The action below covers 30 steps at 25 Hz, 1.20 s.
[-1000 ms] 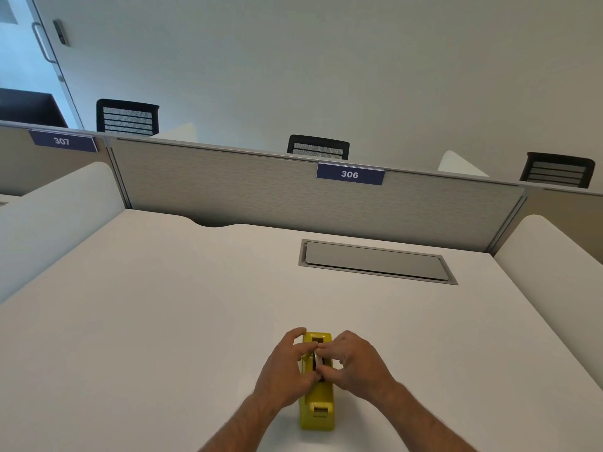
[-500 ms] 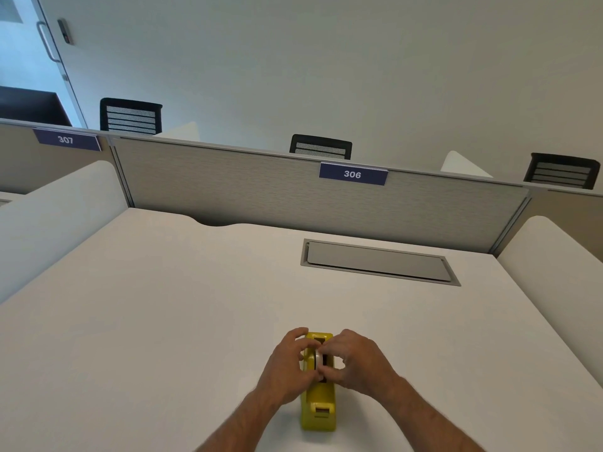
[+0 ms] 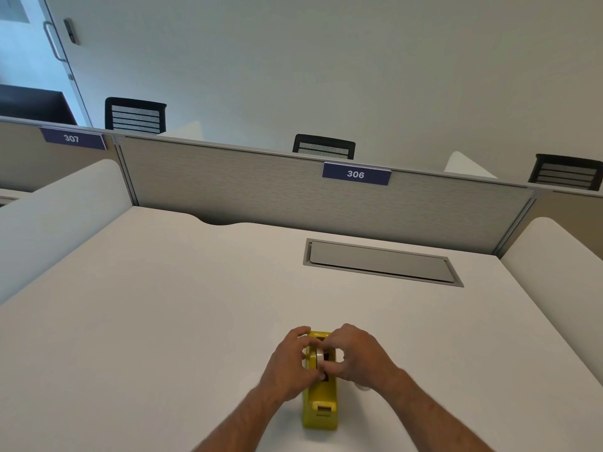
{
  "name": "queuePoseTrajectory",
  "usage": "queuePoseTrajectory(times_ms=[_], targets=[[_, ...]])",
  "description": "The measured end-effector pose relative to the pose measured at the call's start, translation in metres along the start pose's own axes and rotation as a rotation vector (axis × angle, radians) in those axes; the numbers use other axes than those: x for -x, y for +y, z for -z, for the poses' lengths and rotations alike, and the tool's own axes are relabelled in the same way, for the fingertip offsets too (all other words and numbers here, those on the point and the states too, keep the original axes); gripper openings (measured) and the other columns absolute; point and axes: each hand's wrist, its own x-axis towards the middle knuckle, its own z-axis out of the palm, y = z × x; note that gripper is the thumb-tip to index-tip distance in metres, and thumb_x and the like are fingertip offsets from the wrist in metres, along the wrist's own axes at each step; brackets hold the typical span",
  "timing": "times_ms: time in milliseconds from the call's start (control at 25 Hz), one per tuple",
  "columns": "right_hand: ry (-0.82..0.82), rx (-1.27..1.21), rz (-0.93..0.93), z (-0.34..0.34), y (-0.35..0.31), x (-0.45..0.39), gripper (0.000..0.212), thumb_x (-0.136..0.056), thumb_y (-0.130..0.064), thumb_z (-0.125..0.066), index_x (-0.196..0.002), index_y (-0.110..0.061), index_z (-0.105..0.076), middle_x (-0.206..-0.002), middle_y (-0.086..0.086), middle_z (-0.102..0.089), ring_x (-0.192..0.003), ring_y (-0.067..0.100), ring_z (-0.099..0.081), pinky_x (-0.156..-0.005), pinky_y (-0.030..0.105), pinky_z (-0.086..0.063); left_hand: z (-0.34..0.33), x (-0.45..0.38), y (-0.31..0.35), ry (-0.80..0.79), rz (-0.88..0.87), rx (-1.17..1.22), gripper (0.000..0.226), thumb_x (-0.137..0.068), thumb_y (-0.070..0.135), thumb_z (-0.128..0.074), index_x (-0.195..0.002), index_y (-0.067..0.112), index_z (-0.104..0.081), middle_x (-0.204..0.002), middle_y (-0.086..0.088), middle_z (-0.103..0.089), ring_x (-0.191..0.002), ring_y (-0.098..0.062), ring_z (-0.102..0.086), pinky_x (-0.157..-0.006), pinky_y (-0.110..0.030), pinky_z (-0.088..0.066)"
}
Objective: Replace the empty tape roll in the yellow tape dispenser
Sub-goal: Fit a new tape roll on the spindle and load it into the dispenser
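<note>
There, the fingertips of both hands met on a pale tape roll [image 3: 319, 356] that sat in the open top of the yellow tape dispenser [image 3: 320, 402], the left hand [image 3: 288, 365] pinching it from its side and the right hand [image 3: 357, 355] closed on it from the other, so the roll lay squeezed between them. The dispenser stood on the white desk [image 3: 163, 321], its cutter end nearest the person. Beyond it lay a grey cable hatch [image 3: 381, 262], then the partition with a 306 label [image 3: 356, 173].
</note>
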Motion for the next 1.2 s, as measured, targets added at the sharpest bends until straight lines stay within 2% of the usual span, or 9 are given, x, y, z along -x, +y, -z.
queuePoseTrajectory(times_ms=[120, 240, 520, 640, 800, 1000, 1200], targets=[[-0.024, 0.041, 0.026, 0.000, 0.000, 0.000, 0.041, -0.077, -0.058, -0.056, -0.104, -0.030, -0.068, -0.090, -0.012, -0.072, -0.086, 0.011, -0.054, -0.070, 0.032, -0.054, 0.000, 0.000, 0.000, 0.000, -0.004, -0.004, 0.056, -0.069, 0.038, -0.085, -0.119, 0.036, -0.061, -0.149, 0.013, -0.038, -0.113, -0.013, -0.056, -0.092, -0.026, -0.054], [-0.018, 0.044, 0.047, -0.001, -0.001, 0.000, 0.039, -0.077, -0.056, -0.054, -0.100, -0.029, -0.069, -0.087, -0.011, -0.072, -0.086, 0.011, -0.053, -0.069, 0.032, -0.054, 0.000, -0.001, -0.001, 0.004, -0.010, -0.007, 0.053, -0.068, 0.039, -0.084, -0.116, 0.037, -0.062, -0.149, 0.013, -0.039, -0.108, -0.011, -0.057, -0.089, -0.024, -0.054], [0.043, -0.042, 0.005, -0.004, 0.001, -0.001, 0.025, -0.087, -0.042, -0.056, -0.087, -0.028, -0.077, -0.080, -0.012, -0.076, -0.079, 0.010, -0.055, -0.066, 0.036, -0.054, 0.000, -0.001, 0.001, 0.013, 0.008, -0.019, 0.056, -0.065, 0.037, -0.086, -0.116, 0.034, -0.063, -0.147, 0.014, -0.040, -0.110, -0.014, -0.058, -0.091, -0.029, -0.056], [0.011, -0.064, -0.020, -0.002, 0.003, -0.003, 0.021, -0.087, -0.042, -0.059, -0.092, -0.030, -0.077, -0.083, -0.013, -0.076, -0.081, 0.007, -0.056, -0.069, 0.033, -0.054, 0.000, -0.002, 0.001, -0.002, 0.012, -0.011, 0.058, -0.066, 0.036, -0.087, -0.119, 0.034, -0.062, -0.148, 0.013, -0.039, -0.109, -0.014, -0.059, -0.089, -0.027, -0.055], [-0.001, -0.061, -0.017, -0.001, 0.004, -0.001, 0.030, -0.079, -0.052, -0.057, -0.093, -0.032, -0.075, -0.084, -0.014, -0.074, -0.082, 0.005, -0.054, -0.067, 0.028, -0.053, 0.000, -0.002, 0.001, -0.002, 0.018, -0.007, 0.057, -0.066, 0.037, -0.087, -0.117, 0.034, -0.063, -0.148, 0.013, -0.039, -0.110, -0.015, -0.059, -0.089, -0.026, -0.054], [0.010, -0.084, -0.035, 0.001, 0.003, -0.007, 0.020, -0.088, -0.040, -0.063, -0.090, -0.027, -0.078, -0.080, -0.007, -0.075, -0.081, 0.009, -0.056, -0.067, 0.034, -0.053, -0.001, -0.003, -0.001, 0.000, 0.024, -0.013, 0.059, -0.064, 0.038, -0.087, -0.117, 0.036, -0.062, -0.148, 0.014, -0.039, -0.109, -0.013, -0.057, -0.089, -0.025, -0.053], [-0.014, -0.143, -0.083, 0.004, 0.003, -0.009, 0.021, -0.085, -0.041, -0.068, -0.098, -0.028, -0.078, -0.088, -0.008, -0.076, -0.086, 0.011, -0.058, -0.077, 0.036, -0.053, -0.002, -0.004, -0.002, -0.003, 0.029, -0.007, 0.061, -0.062, 0.038, -0.088, -0.117, 0.037, -0.062, -0.147, 0.014, -0.039, -0.107, -0.013, -0.058, -0.086, -0.024, -0.053]])
